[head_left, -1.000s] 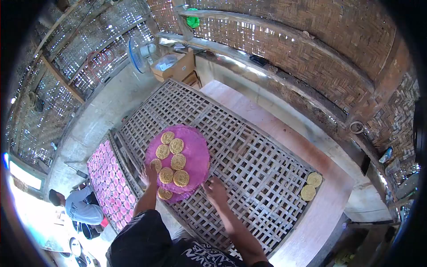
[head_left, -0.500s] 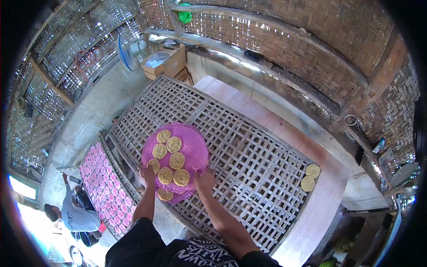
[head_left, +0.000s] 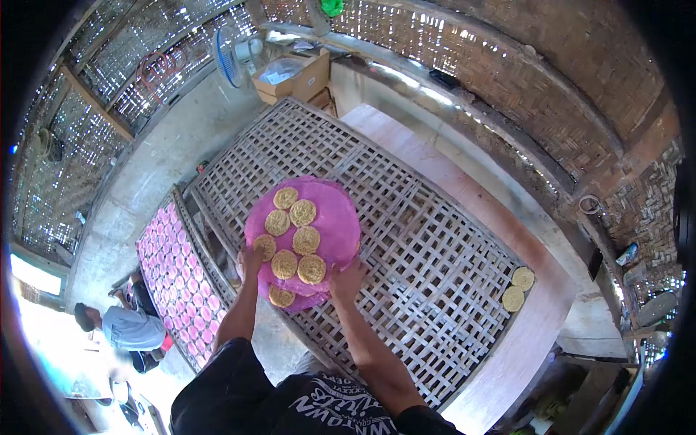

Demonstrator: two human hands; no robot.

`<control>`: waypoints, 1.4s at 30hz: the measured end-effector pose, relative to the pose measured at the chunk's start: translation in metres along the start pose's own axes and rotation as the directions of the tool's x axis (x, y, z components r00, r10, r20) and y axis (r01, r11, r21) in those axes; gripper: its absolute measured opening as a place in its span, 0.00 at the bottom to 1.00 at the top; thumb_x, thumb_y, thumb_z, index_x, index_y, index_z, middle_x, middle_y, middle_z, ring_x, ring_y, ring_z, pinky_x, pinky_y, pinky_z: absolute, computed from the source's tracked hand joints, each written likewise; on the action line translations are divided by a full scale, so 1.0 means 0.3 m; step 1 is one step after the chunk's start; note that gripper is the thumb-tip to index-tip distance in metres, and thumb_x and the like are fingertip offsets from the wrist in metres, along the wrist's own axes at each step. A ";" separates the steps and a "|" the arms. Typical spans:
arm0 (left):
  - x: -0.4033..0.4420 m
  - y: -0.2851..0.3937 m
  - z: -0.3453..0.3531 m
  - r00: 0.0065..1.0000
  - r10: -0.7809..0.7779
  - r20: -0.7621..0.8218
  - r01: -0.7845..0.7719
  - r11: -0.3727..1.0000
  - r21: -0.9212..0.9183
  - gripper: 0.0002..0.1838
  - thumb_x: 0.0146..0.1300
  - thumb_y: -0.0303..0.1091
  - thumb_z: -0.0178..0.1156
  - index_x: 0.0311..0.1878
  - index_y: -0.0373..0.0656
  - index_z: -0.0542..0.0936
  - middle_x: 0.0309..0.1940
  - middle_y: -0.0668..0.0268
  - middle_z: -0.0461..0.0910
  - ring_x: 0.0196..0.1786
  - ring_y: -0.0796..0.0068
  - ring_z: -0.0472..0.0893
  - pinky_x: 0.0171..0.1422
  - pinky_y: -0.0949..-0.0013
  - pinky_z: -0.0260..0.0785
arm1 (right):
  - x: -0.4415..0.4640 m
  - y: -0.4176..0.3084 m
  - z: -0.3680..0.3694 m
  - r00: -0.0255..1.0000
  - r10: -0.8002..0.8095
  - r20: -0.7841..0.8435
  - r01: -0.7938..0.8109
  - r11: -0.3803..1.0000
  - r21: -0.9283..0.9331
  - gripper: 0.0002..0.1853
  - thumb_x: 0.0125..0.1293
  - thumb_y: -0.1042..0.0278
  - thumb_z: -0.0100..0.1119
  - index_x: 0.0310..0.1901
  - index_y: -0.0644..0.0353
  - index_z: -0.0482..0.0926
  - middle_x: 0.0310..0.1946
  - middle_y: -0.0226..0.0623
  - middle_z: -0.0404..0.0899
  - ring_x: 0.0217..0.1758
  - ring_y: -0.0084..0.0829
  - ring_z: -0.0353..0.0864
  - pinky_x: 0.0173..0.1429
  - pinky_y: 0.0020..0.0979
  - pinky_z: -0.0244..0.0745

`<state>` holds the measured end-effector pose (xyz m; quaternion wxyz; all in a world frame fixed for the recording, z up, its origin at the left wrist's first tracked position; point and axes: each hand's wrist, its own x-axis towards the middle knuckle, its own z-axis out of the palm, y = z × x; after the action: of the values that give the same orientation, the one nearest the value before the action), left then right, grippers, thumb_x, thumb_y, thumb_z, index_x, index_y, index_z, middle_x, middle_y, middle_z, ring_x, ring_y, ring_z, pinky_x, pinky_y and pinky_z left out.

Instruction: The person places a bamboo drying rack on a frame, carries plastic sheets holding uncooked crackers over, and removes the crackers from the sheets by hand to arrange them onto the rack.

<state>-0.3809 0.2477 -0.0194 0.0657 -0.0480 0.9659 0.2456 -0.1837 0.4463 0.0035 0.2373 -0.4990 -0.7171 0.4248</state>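
A round, bright pink tray (head_left: 338, 215) carries several flat, yellowish, coiled discs (head_left: 306, 241); it is over the near left part of a woven bamboo lattice rack (head_left: 406, 254). At the tray's left edge is my left hand (head_left: 251, 259), with its fingers closed around the rim. My right hand (head_left: 347, 280) grips the lower right rim, its fingertips partly hidden. Below the tray's near edge, another piece of pink material (head_left: 308, 300) shows with one disc (head_left: 281, 296) on it.
Two yellowish discs (head_left: 518, 288) lie at the rack's right end. A pale board (head_left: 540, 297) runs along its far side. At left stands a rack of pink rounds (head_left: 177, 275), near a crouching person (head_left: 133, 328). A cardboard box (head_left: 312, 78) and fan (head_left: 228, 58) are behind.
The view has shifted, so the surroundings sit differently in the frame. Both hands keep hold of the pink tray, which looks slightly larger. The person at left has changed posture.
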 end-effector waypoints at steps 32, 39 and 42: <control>-0.040 -0.068 0.034 0.996 -0.073 -0.055 0.041 0.894 -0.446 0.28 0.58 0.45 0.67 0.50 0.28 0.77 0.43 0.46 0.82 0.47 0.54 0.82 0.52 0.56 0.72 | -0.314 0.037 -0.132 0.264 0.144 0.954 -0.936 0.277 0.217 0.39 0.63 0.31 0.58 0.61 0.59 0.66 0.54 0.43 0.74 0.50 0.30 0.79 0.55 0.42 0.75; -0.278 -0.078 -0.001 0.999 -0.042 -0.033 0.013 0.785 -0.619 0.24 0.64 0.39 0.63 0.54 0.27 0.74 0.43 0.52 0.82 0.43 0.64 0.80 0.49 0.63 0.72 | -0.140 0.043 0.001 0.809 0.278 0.518 -0.554 0.066 0.830 0.28 0.65 0.57 0.66 0.62 0.61 0.70 0.56 0.38 0.76 0.55 0.35 0.78 0.60 0.39 0.74; -0.472 0.086 -0.093 0.978 -0.177 0.111 0.209 0.830 -0.518 0.24 0.66 0.35 0.60 0.59 0.27 0.71 0.48 0.53 0.81 0.46 0.65 0.80 0.51 0.64 0.72 | -0.085 0.055 -0.060 0.840 0.269 0.471 -0.514 0.121 0.849 0.22 0.64 0.65 0.67 0.56 0.64 0.75 0.51 0.38 0.80 0.50 0.32 0.80 0.57 0.35 0.75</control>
<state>-0.2474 0.2655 0.0382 0.1026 -0.1540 0.8495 0.4941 -0.1515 0.4318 0.0012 0.2952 -0.3723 -0.1657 0.8642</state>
